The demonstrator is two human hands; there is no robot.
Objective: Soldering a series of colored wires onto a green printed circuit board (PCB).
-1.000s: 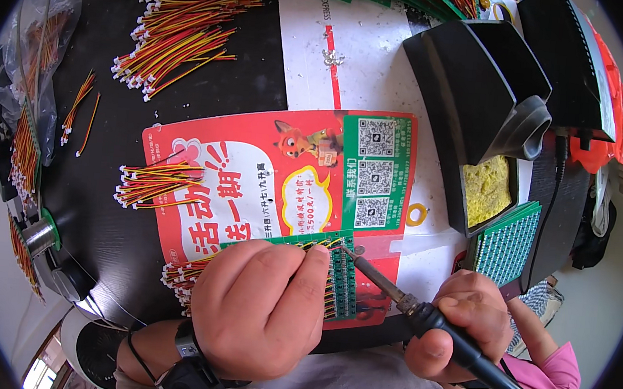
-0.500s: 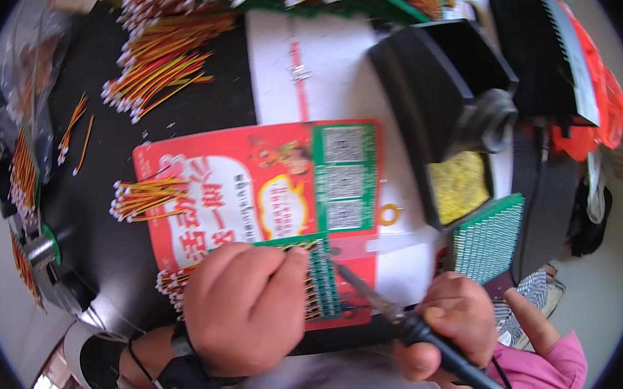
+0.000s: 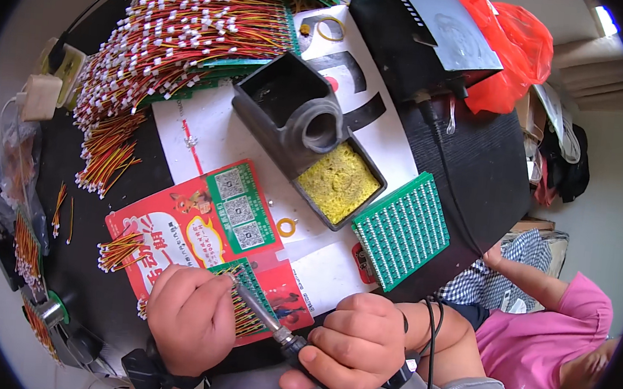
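Right hand [image 3: 358,341] grips the iron [image 3: 262,311], pointing forward-left at the board [image 3: 249,273] by the table's [image 3: 489,154] near edge. Left hand [image 3: 193,321] curls nearer it, pinch hidden

A crumpled red plastic bag [image 3: 513,53] bulges between one and two o'clock, and out at two a beige curtain [image 3: 611,76] hangs in folds. At four there's another person [image 3: 532,343] in a pink top, one arm stretched toward the dark table [image 3: 492,162]; a checkered cloth [image 3: 509,265] lies rumpled between three and four. I spot a thin yellow ring [image 3: 330,40] at twelve. Around ten, a black plug [image 3: 56,59] stands beside a pale adapter [image 3: 42,98].
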